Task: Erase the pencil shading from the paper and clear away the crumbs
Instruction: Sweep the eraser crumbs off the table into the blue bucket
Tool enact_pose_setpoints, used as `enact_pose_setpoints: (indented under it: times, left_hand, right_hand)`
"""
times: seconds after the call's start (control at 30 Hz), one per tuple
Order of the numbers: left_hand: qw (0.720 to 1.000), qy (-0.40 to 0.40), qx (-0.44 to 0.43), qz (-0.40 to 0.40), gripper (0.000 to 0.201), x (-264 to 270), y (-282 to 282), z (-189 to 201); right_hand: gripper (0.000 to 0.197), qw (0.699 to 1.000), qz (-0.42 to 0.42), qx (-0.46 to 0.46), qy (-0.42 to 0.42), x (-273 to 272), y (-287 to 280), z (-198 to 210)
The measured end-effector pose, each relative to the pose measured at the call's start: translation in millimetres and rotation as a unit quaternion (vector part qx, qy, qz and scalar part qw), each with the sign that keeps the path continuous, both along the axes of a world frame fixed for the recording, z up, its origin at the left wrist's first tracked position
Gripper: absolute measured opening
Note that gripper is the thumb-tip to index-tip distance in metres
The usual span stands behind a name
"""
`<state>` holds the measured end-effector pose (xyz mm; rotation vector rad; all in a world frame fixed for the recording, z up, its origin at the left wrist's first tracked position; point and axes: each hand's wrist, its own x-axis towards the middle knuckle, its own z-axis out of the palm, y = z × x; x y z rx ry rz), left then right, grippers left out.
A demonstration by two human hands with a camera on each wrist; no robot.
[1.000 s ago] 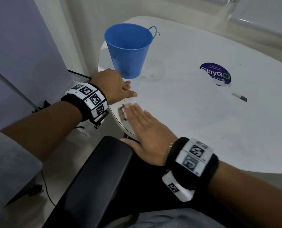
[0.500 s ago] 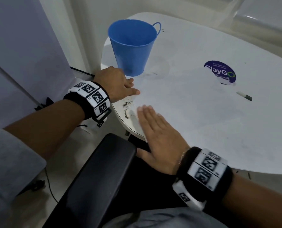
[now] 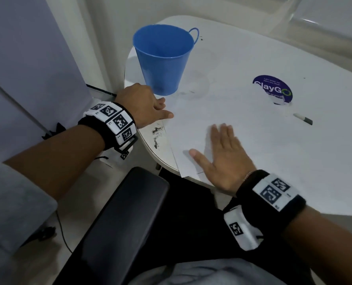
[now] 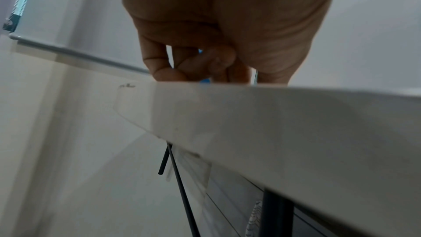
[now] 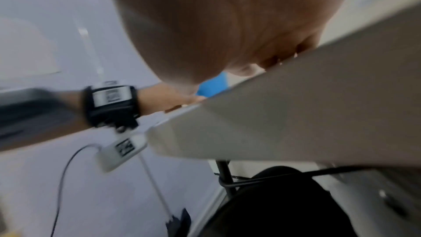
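Paper (image 3: 243,124) flat, matte white; dark gritty crumbs (image 3: 156,135) beside.

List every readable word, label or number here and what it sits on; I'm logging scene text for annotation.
"ClayGO": large letters on the round purple sticker on the white table, its lower edge covered by the white paper sheet.
Small lines above and below "ClayGO" on the sticker: too small to read.
Black-and-white square code markers on the wristbands: patterns; their tiny characters are unreadable.
Blue metal bucket: no text visible.

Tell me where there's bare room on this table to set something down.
Open: the paper between the right hand and ClayGo sticker, and beyond the marker. Crowded: the left edge, with bucket, left hand and crumbs.
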<state>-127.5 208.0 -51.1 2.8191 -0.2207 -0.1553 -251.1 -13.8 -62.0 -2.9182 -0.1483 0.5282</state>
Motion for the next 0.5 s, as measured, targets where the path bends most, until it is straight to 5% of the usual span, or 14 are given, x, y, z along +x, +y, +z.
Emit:
enact_pose_setpoints:
  times: [0.1,0.23,0.43,0.5]
  left_hand:
    - [1.000,0.001,0.002,0.007,0.049,1,-1,1]
    - [1.000,-0.005,0.011,-0.002,0.049,-1,-1,1]
    - [1.000,0.003,0.001,-0.001,0.051,0,0,-1]
    - [1.000,0.003,-0.001,-0.001,0.050,0,-1,-2]
  right_hand:
    - [0.111,0.999,0.024,0.011,0.022,0,27,1]
    - [0.083,0.982,0.182,0.039,0.029,-16,62,5]
    - [0.086,1.000,-0.026,-0.003,0.012,18,-2,5]
    - [0.092,1.000,-0.003,-0.006,-0.001,14,10,-5]
